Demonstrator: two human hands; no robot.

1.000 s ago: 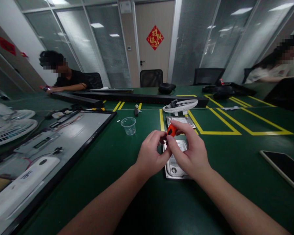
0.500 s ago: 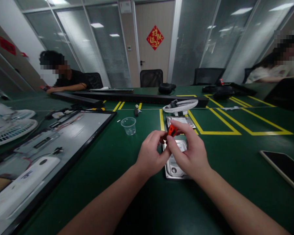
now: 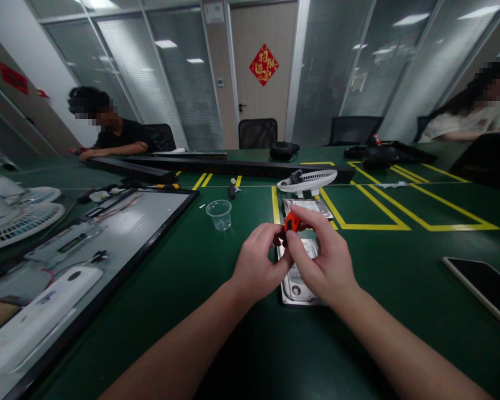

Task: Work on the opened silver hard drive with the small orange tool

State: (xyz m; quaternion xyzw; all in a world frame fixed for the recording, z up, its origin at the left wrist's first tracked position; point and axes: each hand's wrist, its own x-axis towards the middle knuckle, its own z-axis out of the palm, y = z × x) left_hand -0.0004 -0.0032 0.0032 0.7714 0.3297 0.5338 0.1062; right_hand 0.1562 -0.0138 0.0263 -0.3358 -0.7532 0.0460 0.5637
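Note:
Thumb and fingers of my right hand (image 3: pixel 330 255) are closed around the orange-and-black handle of what looks like a small screwdriver (image 3: pixel 292 221). My left hand (image 3: pixel 258 256) meets it from the other side, its fingertips pinched at the lower end. The shaft, if there is one, is hidden by my fingers. Below both hands a silver hard drive (image 3: pixel 296 290) lies flat on the green table, partly covered by them. Just beyond it rests a second hard drive (image 3: pixel 323 206), partly behind my right fingers.
A clear plastic cup (image 3: pixel 219 215) stands left of my hands. Further left lies an opened flat panel (image 3: pixel 158 214) with a white case (image 3: pixel 45 311) on it. A white fan grille (image 3: pixel 316 180) is beyond the drives, a phone (image 3: pixel 487 289) at right. Two people sit across the table.
The orange handle has turned slightly between my fingers, and the fingertips have shifted a little. Both hands stay above the same hard drive.

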